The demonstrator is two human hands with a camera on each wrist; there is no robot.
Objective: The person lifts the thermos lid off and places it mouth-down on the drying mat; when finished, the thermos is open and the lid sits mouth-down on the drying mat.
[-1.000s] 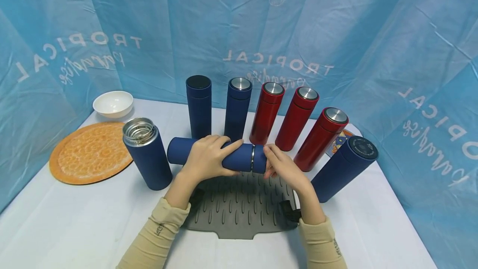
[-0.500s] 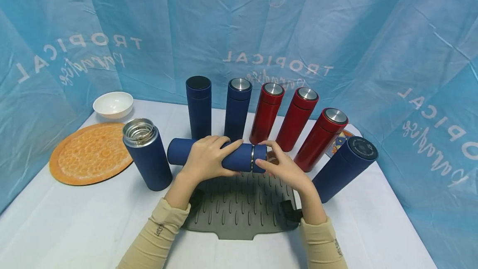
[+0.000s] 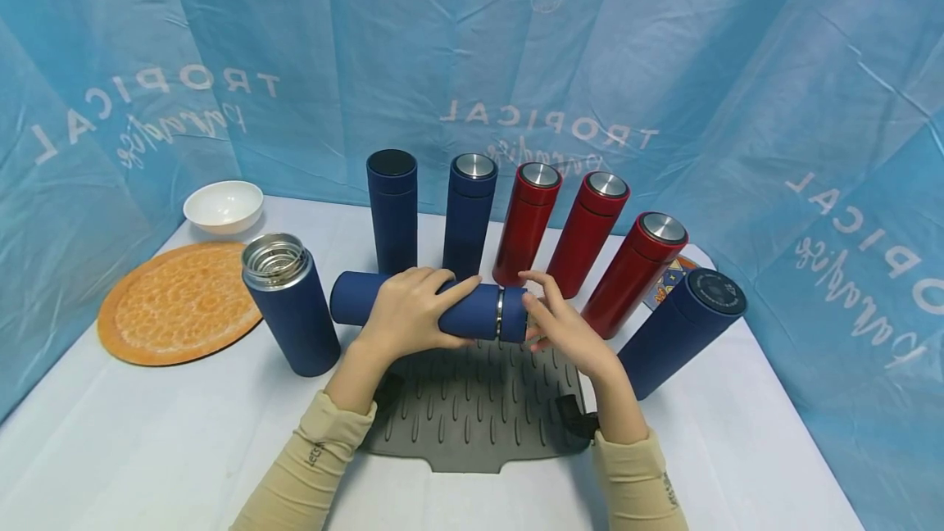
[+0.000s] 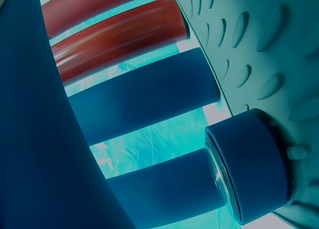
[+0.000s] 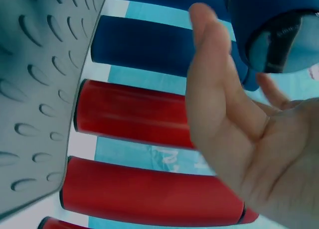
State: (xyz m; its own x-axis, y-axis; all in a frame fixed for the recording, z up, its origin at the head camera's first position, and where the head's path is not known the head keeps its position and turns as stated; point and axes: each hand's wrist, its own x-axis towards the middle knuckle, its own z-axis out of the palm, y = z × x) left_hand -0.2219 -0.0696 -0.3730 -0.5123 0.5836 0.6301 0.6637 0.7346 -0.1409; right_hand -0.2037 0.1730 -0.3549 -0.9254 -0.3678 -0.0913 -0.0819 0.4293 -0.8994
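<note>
My left hand (image 3: 413,310) grips a navy thermos (image 3: 472,311) that lies sideways over the grey ridged mat (image 3: 472,424). Its capped end, with a shiny metal ring below the cap (image 3: 513,314), points right. Beside that end is my right hand (image 3: 564,326), its fingers loosely spread; the right wrist view shows the hand (image 5: 239,104) unwrapped from the cap's mirror-like end (image 5: 286,42). In the left wrist view a short navy lid with a metal rim (image 4: 254,164) stands on the mat; the head view hides it behind the thermos. An uncapped navy thermos (image 3: 295,318) stands left of my left hand.
Along the back stand two navy thermoses (image 3: 392,220) and several red ones (image 3: 586,236). Another navy thermos (image 3: 678,334) is on the right, before a patterned card (image 3: 667,285). A round pizza-like mat (image 3: 177,301) and a white bowl (image 3: 224,207) lie left. A blue curtain (image 3: 413,47) closes the back.
My right thumb comes onto the cap half a second ago, then draws back to its end, and the right fingers spread. The left hand and its thermos stay put.
</note>
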